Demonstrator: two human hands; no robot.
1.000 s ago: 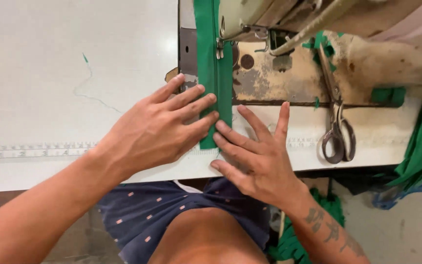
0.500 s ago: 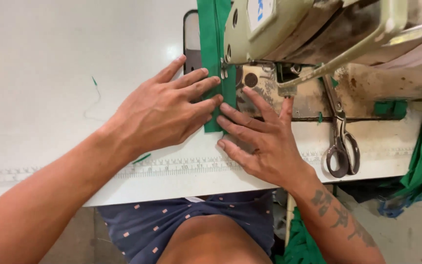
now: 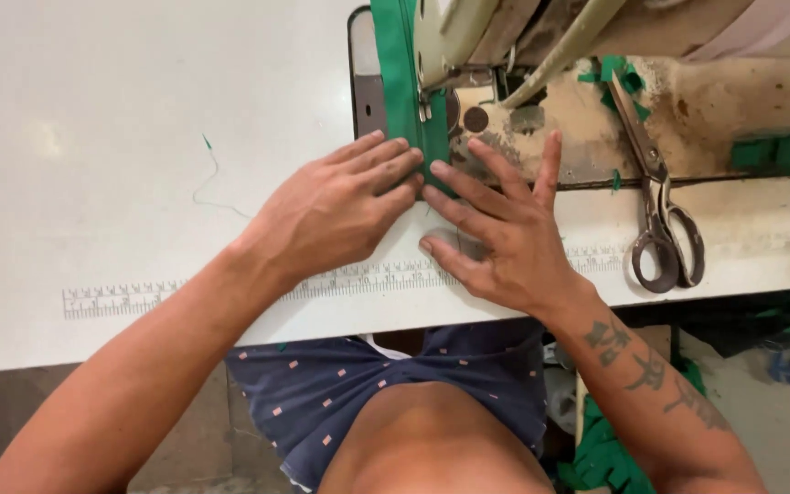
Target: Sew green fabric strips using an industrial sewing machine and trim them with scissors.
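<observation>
A narrow green fabric strip runs away from me under the presser foot of a worn sewing machine. My left hand lies flat on the white table, fingertips pressing the strip's near end from the left. My right hand lies flat with fingers spread, its fingertips touching the strip's end from the right, just in front of the needle. Neither hand grasps anything; both press the cloth down.
Grey metal scissors lie on the machine bed at the right. A printed ruler strip runs along the table's front edge. A loose green thread lies at the left. Green fabric scraps sit on the floor at the right.
The green strip has fed away under the foot, so only a short end lies between my fingertips. Both hands have followed it towards the needle.
</observation>
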